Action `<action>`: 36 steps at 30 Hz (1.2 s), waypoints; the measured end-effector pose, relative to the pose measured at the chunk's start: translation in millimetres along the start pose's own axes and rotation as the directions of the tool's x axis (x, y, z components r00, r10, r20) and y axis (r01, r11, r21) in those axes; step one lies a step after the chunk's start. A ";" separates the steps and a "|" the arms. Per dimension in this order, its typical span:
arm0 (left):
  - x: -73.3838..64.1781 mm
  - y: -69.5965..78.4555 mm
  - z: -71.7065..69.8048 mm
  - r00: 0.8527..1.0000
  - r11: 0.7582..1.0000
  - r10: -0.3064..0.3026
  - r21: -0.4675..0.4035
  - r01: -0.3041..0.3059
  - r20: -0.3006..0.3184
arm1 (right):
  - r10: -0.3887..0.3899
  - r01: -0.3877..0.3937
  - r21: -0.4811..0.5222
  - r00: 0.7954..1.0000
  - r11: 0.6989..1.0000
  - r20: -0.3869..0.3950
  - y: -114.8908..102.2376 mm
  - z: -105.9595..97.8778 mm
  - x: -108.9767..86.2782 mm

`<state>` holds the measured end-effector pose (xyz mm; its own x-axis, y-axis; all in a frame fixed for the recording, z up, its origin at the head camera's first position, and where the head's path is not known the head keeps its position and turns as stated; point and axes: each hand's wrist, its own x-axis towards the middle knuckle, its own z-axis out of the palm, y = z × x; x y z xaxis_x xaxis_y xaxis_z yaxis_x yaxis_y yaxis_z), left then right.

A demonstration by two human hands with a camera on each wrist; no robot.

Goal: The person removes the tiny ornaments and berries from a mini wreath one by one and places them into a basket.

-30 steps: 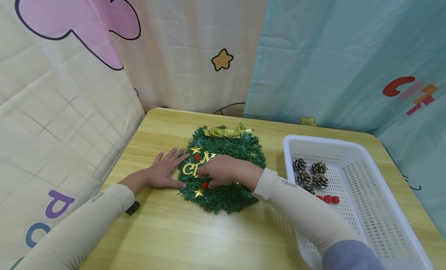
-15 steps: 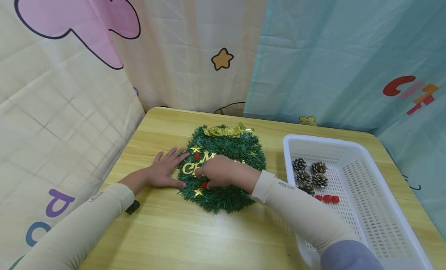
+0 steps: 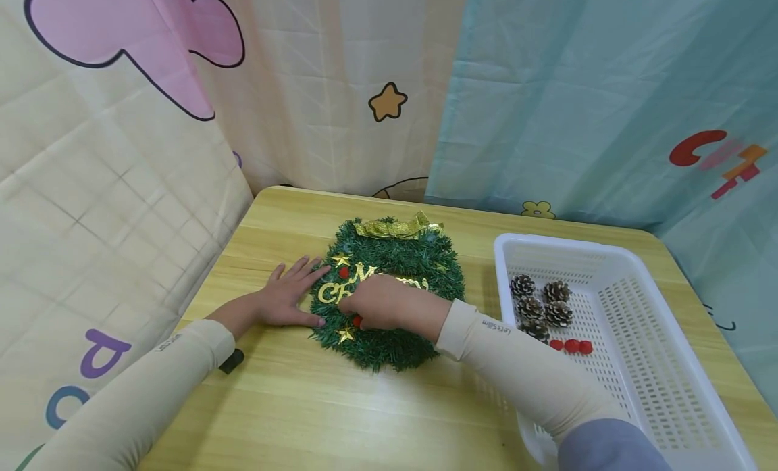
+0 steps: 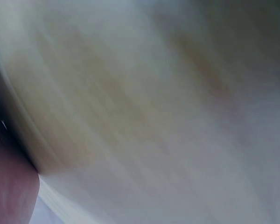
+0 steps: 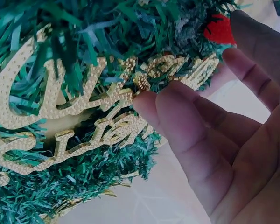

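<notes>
A green tinsel wreath (image 3: pixel 419 255) lies on the wooden table, with gold "Merry Christmas" lettering (image 3: pixel 328 293) across its middle. My right hand (image 3: pixel 389 301) reaches over the wreath and covers much of the lower word. In the right wrist view its thumb and index finger pinch the edge of the gold lettering (image 5: pixel 91 93), while the other fingers spread loosely near a red pompom (image 5: pixel 219 30). Fingers spread, my left hand (image 3: pixel 287 301) lies flat at the wreath's left edge. Gold stars (image 3: pixel 346 335) and red pompoms (image 3: pixel 344 273) sit on the wreath's left side.
A gold ribbon bow (image 3: pixel 392 228) tops the wreath. On the right stands a white perforated basket (image 3: pixel 644 302) holding several pinecones (image 3: pixel 558 314) and red pompoms (image 3: pixel 572 346). A small black object (image 3: pixel 231 361) lies beside the left forearm. Printed curtains hang behind the table.
The lettering has turned slightly and settled flatter, so more of "Merry" shows. My right hand has shifted a little with it. The left hand stays in place.
</notes>
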<state>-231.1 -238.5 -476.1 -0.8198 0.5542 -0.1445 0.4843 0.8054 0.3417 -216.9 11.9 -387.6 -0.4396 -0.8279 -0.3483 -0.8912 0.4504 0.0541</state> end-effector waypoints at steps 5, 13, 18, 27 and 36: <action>-0.4 1.1 0.2 1.000 1.000 -0.002 -0.005 0.002 0.005 | 0.003 -0.002 0.048 1.000 0.999 -0.010 5.1 -0.5 -2.5; -2.3 4.3 -1.5 1.000 1.000 0.009 -0.010 -0.009 -0.014 | -0.036 0.038 0.076 0.999 0.996 -0.031 3.3 -1.6 -7.3; -3.2 6.3 -2.8 1.000 1.000 0.013 -0.022 -0.013 -0.014 | -0.050 0.051 0.059 0.998 0.997 -0.030 1.5 -1.8 -8.3; -2.2 3.1 -2.0 1.000 1.000 0.006 -0.006 -0.006 -0.010 | -0.064 0.065 0.053 0.998 0.996 -0.021 0.0 -2.5 -6.4; -0.1 1.0 -0.8 1.000 1.000 0.002 0.000 -0.002 -0.001 | -0.056 0.059 0.037 0.996 0.998 -0.072 0.4 1.9 -3.8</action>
<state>-230.8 -238.0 -474.9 -0.8193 0.5552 -0.1430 0.4855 0.8045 0.3422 -215.4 15.9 -388.0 -0.3961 -0.8736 -0.2827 -0.9107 0.4131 -0.0008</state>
